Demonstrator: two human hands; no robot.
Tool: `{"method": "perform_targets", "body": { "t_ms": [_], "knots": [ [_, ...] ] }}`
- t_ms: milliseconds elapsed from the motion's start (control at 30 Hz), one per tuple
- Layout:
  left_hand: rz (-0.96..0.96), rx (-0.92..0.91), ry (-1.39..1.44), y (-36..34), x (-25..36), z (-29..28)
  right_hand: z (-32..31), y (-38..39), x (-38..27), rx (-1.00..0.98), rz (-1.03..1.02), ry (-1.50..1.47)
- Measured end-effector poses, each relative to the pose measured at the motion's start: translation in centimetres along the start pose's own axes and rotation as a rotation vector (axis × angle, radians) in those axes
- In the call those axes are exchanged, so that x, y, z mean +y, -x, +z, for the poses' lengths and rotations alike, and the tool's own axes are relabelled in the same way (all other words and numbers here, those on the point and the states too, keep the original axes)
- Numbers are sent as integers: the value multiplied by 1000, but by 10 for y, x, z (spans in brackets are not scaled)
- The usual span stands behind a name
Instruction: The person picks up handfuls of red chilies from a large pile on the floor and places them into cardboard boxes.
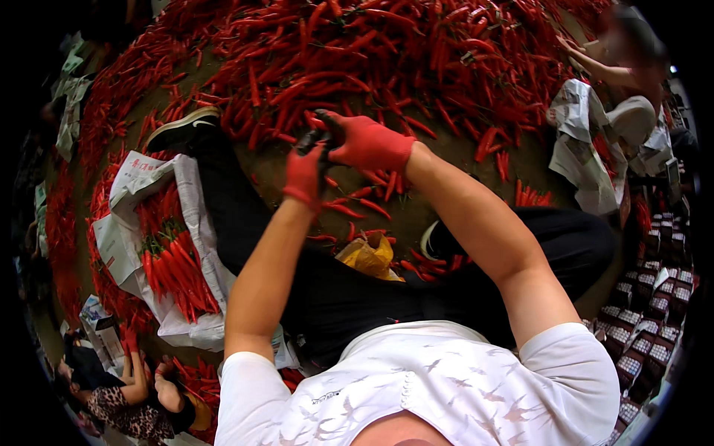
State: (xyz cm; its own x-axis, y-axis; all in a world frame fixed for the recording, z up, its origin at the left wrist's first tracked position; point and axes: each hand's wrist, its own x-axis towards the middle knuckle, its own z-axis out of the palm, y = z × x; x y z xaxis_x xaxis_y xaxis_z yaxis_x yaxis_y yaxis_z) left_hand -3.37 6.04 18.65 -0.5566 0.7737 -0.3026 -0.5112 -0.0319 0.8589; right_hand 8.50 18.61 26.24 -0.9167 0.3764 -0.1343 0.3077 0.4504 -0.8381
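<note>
My hands wear red gloves with black-coated fingers, and they meet in front of me at the near edge of a big heap of red chili peppers (416, 52). My left hand (306, 169) is closed, its dark fingertips touching or nearly touching the other glove. Coming in from the right, my right hand (364, 143) has its fingers bent toward the left one. Anything between the fingers is too small and blurred to make out. A few loose chili peppers (370, 206) lie on the floor just below the hands.
Left of my leg, an opened white sack (201, 223) holds chili peppers with green stems. A crumpled yellow bag (370, 256) lies between my legs. Other people sit at the upper right and lower left, near more white sacks (584, 160). Dark crates (639, 327) line the right side.
</note>
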Motion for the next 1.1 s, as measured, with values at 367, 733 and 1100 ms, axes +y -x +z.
{"method": "perform_targets", "body": {
  "t_ms": [367,733,1100],
  "knots": [
    [-299,482,-1289,-7,-117,-91,102,170,166,-1157,154,661],
    [-528,907,-815,-8,-161,-90,162,90,175,-69,480,495],
    [-590,457,-1221,22,-152,-40,164,26,189,520,760,137]
  ]
}}
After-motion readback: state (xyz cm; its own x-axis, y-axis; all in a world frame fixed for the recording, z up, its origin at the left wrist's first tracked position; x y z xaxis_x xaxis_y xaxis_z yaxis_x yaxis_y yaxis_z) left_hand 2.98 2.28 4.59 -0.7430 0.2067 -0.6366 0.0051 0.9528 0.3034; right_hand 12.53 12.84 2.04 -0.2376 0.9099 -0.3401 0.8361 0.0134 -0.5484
